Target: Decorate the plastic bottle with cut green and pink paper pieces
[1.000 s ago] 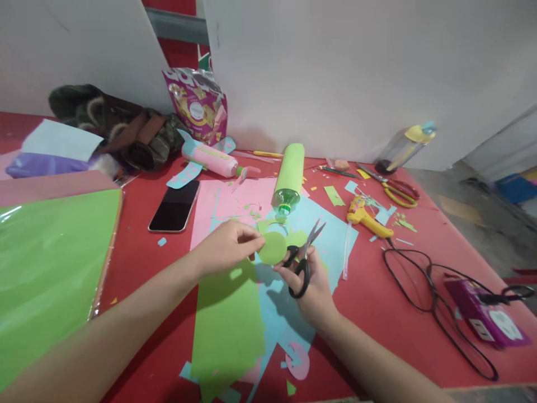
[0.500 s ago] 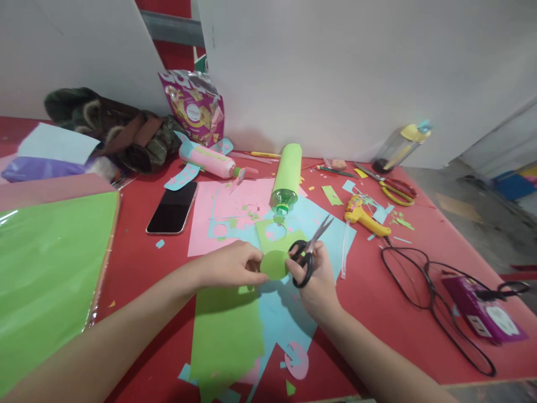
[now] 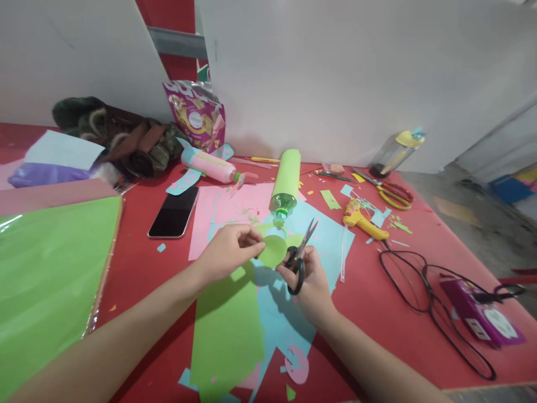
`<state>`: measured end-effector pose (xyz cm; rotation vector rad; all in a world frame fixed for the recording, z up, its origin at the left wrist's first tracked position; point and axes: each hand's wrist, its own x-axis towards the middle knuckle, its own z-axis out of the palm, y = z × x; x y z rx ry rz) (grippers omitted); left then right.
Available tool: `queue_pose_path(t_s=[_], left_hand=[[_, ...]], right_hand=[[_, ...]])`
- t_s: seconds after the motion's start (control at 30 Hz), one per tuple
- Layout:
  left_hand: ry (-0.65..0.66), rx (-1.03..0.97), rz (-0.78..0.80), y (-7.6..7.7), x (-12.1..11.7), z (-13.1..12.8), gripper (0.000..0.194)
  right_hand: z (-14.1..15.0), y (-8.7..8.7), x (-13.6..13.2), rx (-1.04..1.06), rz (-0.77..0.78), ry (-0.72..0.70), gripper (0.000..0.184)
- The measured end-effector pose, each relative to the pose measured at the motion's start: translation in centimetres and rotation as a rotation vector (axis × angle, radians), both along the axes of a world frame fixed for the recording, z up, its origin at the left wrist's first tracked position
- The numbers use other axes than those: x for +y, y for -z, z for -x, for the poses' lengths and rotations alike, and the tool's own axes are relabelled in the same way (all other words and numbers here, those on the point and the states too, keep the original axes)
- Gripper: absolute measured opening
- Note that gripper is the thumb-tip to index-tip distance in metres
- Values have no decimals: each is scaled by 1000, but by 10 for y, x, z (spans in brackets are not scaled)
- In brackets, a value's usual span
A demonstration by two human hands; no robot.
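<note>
Between my hands is a green paper circle, pinched at its left edge by the thumb and fingers of my left hand. My right hand grips black-handled scissors, their blades pointing up and away, slightly parted. My right fingertips are at the circle's lower right edge; whether they pinch it I cannot tell. Beneath lie a green sheet, a light blue sheet and a pink sheet. A green-wrapped bottle lies just beyond, its clear green neck toward me.
Left are a phone, a pink-wrapped bottle and a green paper pack. Right are a yellow glue gun, its black cord, a purple box and red-and-yellow-handled scissors. A snack bag stands behind.
My left hand has risen slightly with the green circle, now tilted more toward me. The right hand has shifted a little left, and the scissors point more steeply upward.
</note>
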<state>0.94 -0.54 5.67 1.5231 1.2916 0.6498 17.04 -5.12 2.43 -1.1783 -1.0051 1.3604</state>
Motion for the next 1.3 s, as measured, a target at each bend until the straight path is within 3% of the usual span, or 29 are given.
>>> queue_pose_path(t_s=[0.23,0.4,0.57,0.7,0.8,0.93,1.07,1.3], left_hand=[[-16,-44,73,-5,-1,-2,14],[-97,-104,87,-5,1,0,15],[-275,-106,-41,-3,8,8,23],[-355,-31,-156,1,16,14,26],[-322,47,-141,8,19,13,27],[-209,106,-133,22,20,4,22],[-77,144,-256,33,27,-8,19],[-50,183,-363,41,55,-28,13]], right_hand=[[1,0,-1,15,15,-10,33],[-7,3,6,-53,-22,32,28],[-21,5,17,-551,-111,21,21],[-24,7,18,-998,-238,-138,16],[-22,8,15,-1185,-311,-266,11],[-19,7,12,-1248,-390,-352,8],[-18,6,11,-1270,-397,-382,4],[-18,8,10,-1263,-420,-362,6]])
